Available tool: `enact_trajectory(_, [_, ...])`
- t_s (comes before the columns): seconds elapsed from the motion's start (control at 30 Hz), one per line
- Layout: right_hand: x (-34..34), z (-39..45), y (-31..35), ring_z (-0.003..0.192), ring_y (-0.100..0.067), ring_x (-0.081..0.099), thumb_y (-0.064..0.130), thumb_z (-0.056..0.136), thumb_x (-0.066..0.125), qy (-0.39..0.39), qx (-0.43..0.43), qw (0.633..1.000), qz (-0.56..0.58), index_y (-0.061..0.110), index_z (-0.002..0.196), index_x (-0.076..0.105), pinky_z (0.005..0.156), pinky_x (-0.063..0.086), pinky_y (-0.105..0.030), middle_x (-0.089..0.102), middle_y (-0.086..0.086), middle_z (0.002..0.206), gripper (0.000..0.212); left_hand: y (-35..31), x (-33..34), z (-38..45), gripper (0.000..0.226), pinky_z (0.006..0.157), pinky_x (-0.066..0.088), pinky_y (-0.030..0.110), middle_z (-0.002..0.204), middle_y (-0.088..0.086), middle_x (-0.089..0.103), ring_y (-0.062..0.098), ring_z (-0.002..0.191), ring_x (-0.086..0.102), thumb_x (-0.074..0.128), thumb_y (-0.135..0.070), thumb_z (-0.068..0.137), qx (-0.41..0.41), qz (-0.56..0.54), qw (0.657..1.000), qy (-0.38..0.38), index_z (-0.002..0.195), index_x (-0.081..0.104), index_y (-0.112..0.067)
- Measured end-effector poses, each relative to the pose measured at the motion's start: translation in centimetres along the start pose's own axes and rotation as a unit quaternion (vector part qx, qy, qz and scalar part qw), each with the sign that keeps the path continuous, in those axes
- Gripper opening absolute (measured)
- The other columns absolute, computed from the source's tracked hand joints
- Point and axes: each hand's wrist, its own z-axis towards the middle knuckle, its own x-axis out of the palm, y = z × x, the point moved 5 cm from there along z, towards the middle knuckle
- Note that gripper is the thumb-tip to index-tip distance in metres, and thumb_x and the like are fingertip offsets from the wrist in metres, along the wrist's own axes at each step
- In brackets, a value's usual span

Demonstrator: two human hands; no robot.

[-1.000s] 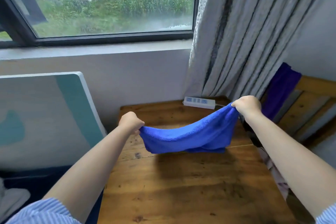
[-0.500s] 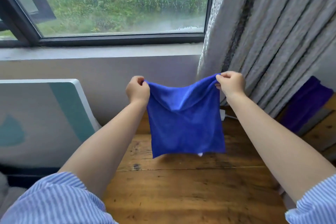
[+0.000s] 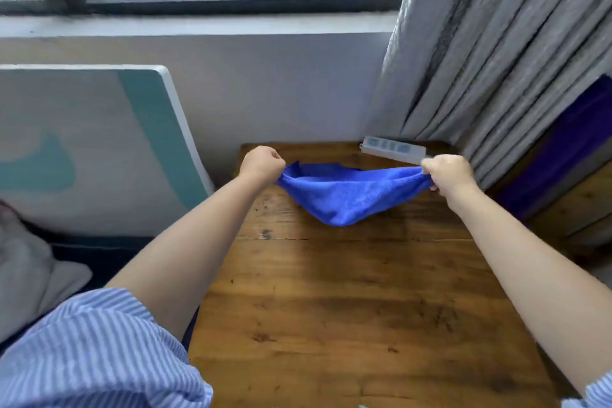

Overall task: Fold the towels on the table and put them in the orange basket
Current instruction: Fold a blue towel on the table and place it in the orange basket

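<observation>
Head-camera view is showing both arms reaching out over the wooden table, and a blue towel is hanging between the two fists. The left hand is clenching one end of the cloth, fingers curled tight around it; the right hand is gripping the other end the same way, just in front of a white power strip lying at the table's far edge. The towel is sagging in the middle, its lowest fold dipping close to the wood, though I cannot tell whether it is touching. It looks already doubled over, so I am judging this to be the folding step, partway through. Next, the person is likely needing to lower the cloth flat onto the table, or bring the two ends together for another fold, keeping the edges lined up so it is not bunching. The orange basket is not showing anywhere from here, so placing will call for turning toward it afterwards. Grey curtains are hanging at the right.
</observation>
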Motion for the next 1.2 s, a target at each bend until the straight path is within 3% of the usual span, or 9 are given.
enact_trajectory(0.1, [2.9, -2.7, -5.2, 0.072, -0.029, 0.053, 0.009, 0.083, 0.05, 0.064, 0.055, 0.989, -0.12, 0.006, 0.056, 0.049, 0.051, 0.033, -0.024, 0.056, -0.017, 0.069, 0.027, 3.1, 4.7, -2.9, 0.021, 0.056, 0.043, 0.027, 0.08, 0.016, 0.063, 0.032, 0.081, 0.06, 0.044, -0.003, 0.084, -0.002, 0.165, 0.971, 0.172, 0.088, 0.065, -0.004])
enact_trajectory(0.17, [4.6, -4.2, -8.7, 0.083, -0.03, 0.055, 0.012, 0.083, 0.046, 0.1, 0.095, 0.97, -0.199, 0.005, 0.054, 0.046, 0.053, 0.031, -0.025, 0.058, -0.023, 0.084, 0.03, 5.3, 7.5, -5.2, 0.027, 0.062, 0.048, 0.028, 0.084, 0.012, 0.07, 0.029, 0.089, 0.064, 0.04, -0.006, 0.089, -0.002, 0.291, 0.917, 0.274, 0.077, 0.064, -0.004])
enact_trajectory(0.3, [6.9, -7.3, -14.6, 0.08, -0.031, 0.05, 0.014, 0.08, 0.043, 0.186, 0.134, 0.92, -0.317, 0.007, 0.056, 0.043, 0.054, 0.033, -0.024, 0.051, -0.016, 0.087, 0.025, 9.3, 11.2, -8.2, 0.037, 0.029, 0.031, 0.012, 0.02, -0.005, 0.04, 0.013, 0.042, 0.043, 0.044, -0.009, 0.092, -0.053, 0.38, 0.841, 0.381, 0.055, 0.041, -0.013])
enact_trajectory(0.43, [8.4, -9.9, -18.2, 0.071, -0.026, 0.05, 0.015, 0.08, 0.043, 0.261, 0.159, 0.867, -0.395, 0.011, 0.057, 0.042, 0.057, 0.036, -0.023, 0.049, -0.006, 0.068, 0.024, 12.0, 13.3, -10.5, 0.035, 0.043, 0.028, 0.022, 0.054, 0.004, 0.038, 0.016, 0.047, 0.033, 0.042, -0.009, 0.09, -0.048, 0.433, 0.795, 0.422, 0.055, 0.035, -0.012])
enact_trajectory(0.63, [9.9, -13.2, -21.8, 0.045, -0.016, 0.04, 0.006, 0.081, 0.044, 0.404, 0.205, 0.788, -0.417, 0.007, 0.07, 0.045, 0.037, 0.031, -0.017, 0.043, -0.006, 0.058, 0.011, 16.4, 16.2, -13.7, 0.031, 0.047, 0.025, 0.023, 0.057, 0.004, 0.035, 0.017, 0.048, 0.029, 0.041, -0.007, 0.087, -0.049, 0.462, 0.726, 0.506, 0.057, 0.036, -0.011])
enact_trajectory(0.77, [10.0, -14.0, -23.8, 0.072, -0.021, 0.051, 0.014, 0.085, 0.054, 0.452, 0.237, 0.78, -0.362, 0.01, 0.076, 0.051, 0.048, 0.044, -0.025, 0.05, -0.008, 0.081, 0.01, 16.8, 17.8, -16.3, 0.023, 0.072, 0.05, 0.029, 0.1, 0.013, 0.067, 0.019, 0.069, 0.056, 0.042, -0.021, 0.095, -0.071, 0.441, 0.675, 0.587, 0.112, 0.053, -0.009])
enact_trajectory(0.83, [9.9, -12.7, -23.5, 0.085, -0.022, 0.048, 0.017, 0.085, 0.058, 0.409, 0.216, 0.831, -0.309, 0.007, 0.084, 0.054, 0.056, 0.044, -0.027, 0.048, -0.007, 0.091, 0.01, 16.3, 17.9, -16.2, 0.036, 0.077, 0.051, 0.031, 0.108, 0.013, 0.065, 0.023, 0.081, 0.062, 0.038, -0.026, 0.097, -0.065, 0.442, 0.683, 0.578, 0.126, 0.047, -0.006])
enact_trajectory(0.93, [9.9, -9.3, -21.6, 0.081, -0.028, 0.054, 0.013, 0.084, 0.055, 0.311, 0.127, 0.895, -0.293, -0.008, 0.081, 0.06, 0.066, 0.041, -0.034, 0.052, -0.023, 0.081, 0.022, 14.3, 18.7, -13.7, 0.023, 0.069, 0.045, 0.032, 0.085, 0.009, 0.055, 0.026, 0.076, 0.052, 0.032, -0.012, 0.094, -0.002, 0.437, 0.727, 0.53, 0.104, 0.052, -0.008])
enact_trajectory(1.2, [11.9, -1.5, -14.8, 0.108, -0.032, 0.055, 0.009, 0.089, 0.045, 0.174, -0.03, 0.952, -0.251, -0.001, 0.104, 0.063, 0.085, 0.041, -0.031, 0.064, -0.019, 0.113, 0.025, 8.9, 18.1, -3.9, 0.032, 0.057, 0.035, 0.027, 0.08, -0.001, 0.044, 0.023, 0.079, 0.045, 0.036, -0.003, 0.087, 0.07, 0.421, 0.857, 0.289, 0.113, 0.051, -0.013])
